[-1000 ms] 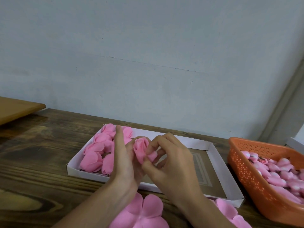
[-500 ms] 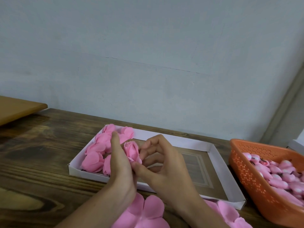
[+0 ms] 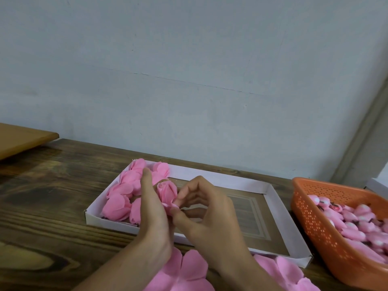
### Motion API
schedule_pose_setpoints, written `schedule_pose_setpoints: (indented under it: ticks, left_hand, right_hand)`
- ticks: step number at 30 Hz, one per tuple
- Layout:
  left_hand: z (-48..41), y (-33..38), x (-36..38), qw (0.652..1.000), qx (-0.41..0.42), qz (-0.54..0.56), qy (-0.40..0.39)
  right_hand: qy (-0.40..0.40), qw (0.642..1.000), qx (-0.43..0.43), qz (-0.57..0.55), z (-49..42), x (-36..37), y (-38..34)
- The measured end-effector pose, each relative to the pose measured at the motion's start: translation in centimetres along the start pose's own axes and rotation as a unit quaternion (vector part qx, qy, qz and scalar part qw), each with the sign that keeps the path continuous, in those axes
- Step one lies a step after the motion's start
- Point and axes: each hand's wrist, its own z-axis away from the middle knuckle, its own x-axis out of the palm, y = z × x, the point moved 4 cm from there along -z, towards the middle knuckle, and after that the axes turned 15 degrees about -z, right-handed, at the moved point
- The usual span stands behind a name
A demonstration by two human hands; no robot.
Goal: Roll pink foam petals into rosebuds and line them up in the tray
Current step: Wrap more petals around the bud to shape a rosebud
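Both hands meet over the near-left part of the tray. Left hand stands edge-on with its fingers straight and together, lying against the side of a rosebud; its thumb is hidden. Right hand has its fingers curled, and thumb and forefinger pinch the loose petal edge at the bud's base. The rosebud sits between the two hands, lifted above the tray floor. Its long axis runs from 6 to 12 o'clock, with the closed tip pointing to about 12, away from the person, and the base down at the fingertips.

The tray is a shallow white-walled cardboard box with a brown floor, its long side running from 9 to 3 o'clock. Finished pink buds are packed close together at its 9 o'clock end, partly behind the left hand; the brown floor shows across the 3 o'clock part.

At 6 o'clock from the hands, flat pink foam petals lie on the dark wooden surface, with more toward 5 o'clock against the tray's near wall.

At 3 o'clock, beside the tray, stands an orange perforated basket heaped with small pink bud centres, some with pale tips. Far out at 10 o'clock a tan board overhangs the surface. A pale grey wall rises behind.
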Motion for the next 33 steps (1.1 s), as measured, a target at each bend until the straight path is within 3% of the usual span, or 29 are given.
schedule_pose_setpoints:
  ticks: [13, 17, 19, 21, 27, 33]
  left_hand:
    - [0.3, -0.1, 0.5, 0.999, -0.005, 0.034, -0.028]
    - [0.6, 0.5, 0.6, 0.996, 0.062, 0.049, -0.041]
    - [0.7, 0.4, 0.7, 0.996, 0.021, 0.070, -0.057]
    - [0.5, -0.1, 0.6, 0.997, -0.007, 0.062, -0.047]
    - [0.8, 0.2, 0.9, 0.998, 0.039, 0.010, -0.054]
    - [1.0, 0.3, 1.2, 0.996, 0.060, 0.002, -0.062]
  right_hand:
    - [0.015, 0.997, -0.047, 0.056, 0.1, 0.0, 0.2]
    - [0.019, 0.992, -0.067, 0.109, 0.3, 0.2, 0.2]
    - [0.035, 0.989, -0.077, 0.120, 0.3, 0.1, 0.2]
    - [0.045, 0.989, -0.064, 0.121, 0.2, -0.1, 0.4]
    - [0.055, 0.996, -0.008, 0.067, 0.0, -0.9, 0.6]
    - [0.094, 0.991, -0.007, 0.093, 0.1, -1.2, 0.8]
